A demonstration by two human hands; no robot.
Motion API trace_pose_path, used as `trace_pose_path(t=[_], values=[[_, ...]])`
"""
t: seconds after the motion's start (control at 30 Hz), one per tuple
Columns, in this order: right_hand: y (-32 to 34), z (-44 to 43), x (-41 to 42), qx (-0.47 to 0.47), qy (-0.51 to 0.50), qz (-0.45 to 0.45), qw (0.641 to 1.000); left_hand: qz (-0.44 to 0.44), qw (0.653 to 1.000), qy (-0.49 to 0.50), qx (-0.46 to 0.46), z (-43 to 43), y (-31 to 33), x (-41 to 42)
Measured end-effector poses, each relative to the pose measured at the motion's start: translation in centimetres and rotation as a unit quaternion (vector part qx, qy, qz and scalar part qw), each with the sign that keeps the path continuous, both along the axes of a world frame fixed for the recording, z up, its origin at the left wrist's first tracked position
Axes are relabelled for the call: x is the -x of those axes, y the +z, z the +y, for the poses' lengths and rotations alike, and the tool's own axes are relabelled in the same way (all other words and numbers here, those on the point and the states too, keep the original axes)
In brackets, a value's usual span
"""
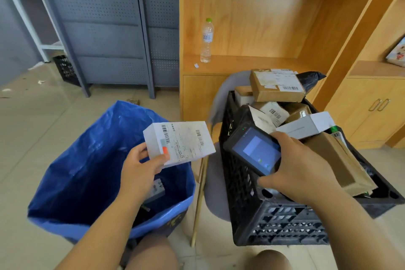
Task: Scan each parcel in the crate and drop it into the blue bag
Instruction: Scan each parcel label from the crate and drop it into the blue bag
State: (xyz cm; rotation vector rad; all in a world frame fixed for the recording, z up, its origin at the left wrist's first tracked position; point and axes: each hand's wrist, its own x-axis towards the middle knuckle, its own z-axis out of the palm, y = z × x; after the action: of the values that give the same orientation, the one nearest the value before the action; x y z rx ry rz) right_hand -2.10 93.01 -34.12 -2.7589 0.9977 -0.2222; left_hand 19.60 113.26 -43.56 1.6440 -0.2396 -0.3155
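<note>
Above the bag's [87, 160] open mouth the left hand [140, 169] pinches a white parcel [178, 142], label up, by its near corner, seemingly so the scanner [254, 149], gripped by the right hand [300, 166] over the crate [285, 221], can read it before the drop.

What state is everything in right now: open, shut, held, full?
Left hand, grips white parcel over blue bag.
White parcel, held, label up.
Right hand, holds scanner.
Scanner, screen lit.
Blue bag, open, parcel inside.
Crate, piled with parcels.
Water bottle, upright, capped.
Cabinet doors, shut.
</note>
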Motion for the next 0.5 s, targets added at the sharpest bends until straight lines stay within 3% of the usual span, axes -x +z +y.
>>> trace_pose_path(t=[0.13,0.3,0.4,0.5], values=[[-1.2,1.4,-1.8,-0.007,0.034,0.02,0.999,0.068,0.992,0.052,-0.087,3.3,-2.9,-1.4],[-2.2,2.8,-3.8,-0.017,0.049,0.042,0.998,0.052,0.973,0.092,-0.206,6.3,-5.4,-3.8],[-2.5,3.2,-4.2,-0.018,0.051,0.051,0.997,0.087,0.953,0.044,-0.287,7.0,-6.6,-4.5],[-2.6,3.2,-4.1,-0.016,0.047,0.054,0.997,0.081,0.947,-0.014,-0.31,6.6,-7.0,-4.2]])
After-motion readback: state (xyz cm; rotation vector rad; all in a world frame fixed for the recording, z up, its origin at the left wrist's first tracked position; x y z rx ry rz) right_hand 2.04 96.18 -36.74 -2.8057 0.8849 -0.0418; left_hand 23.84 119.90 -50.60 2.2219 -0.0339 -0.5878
